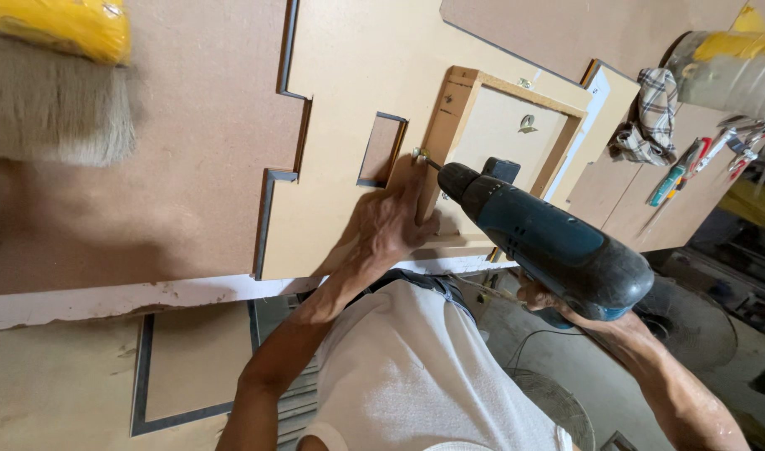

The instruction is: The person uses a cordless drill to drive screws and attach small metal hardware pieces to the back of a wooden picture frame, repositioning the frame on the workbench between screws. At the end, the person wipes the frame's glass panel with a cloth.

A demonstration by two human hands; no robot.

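Head view: a screw (419,154) is being driven into the wooden frame (453,108) by the drill (549,242), gripped in the right hand (566,311); the left hand (391,224) presses flat beside the frame. Steady, straight pressure is called for next.

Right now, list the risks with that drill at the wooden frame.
1. The left hand steadies the light wooden frame right beside the bit of the dark blue-green power drill; a slip could hit the fingers.
2. The drill meets the small screw at a slant, so it may skid off.
3. The right hand alone carries the drill, so it could twist.
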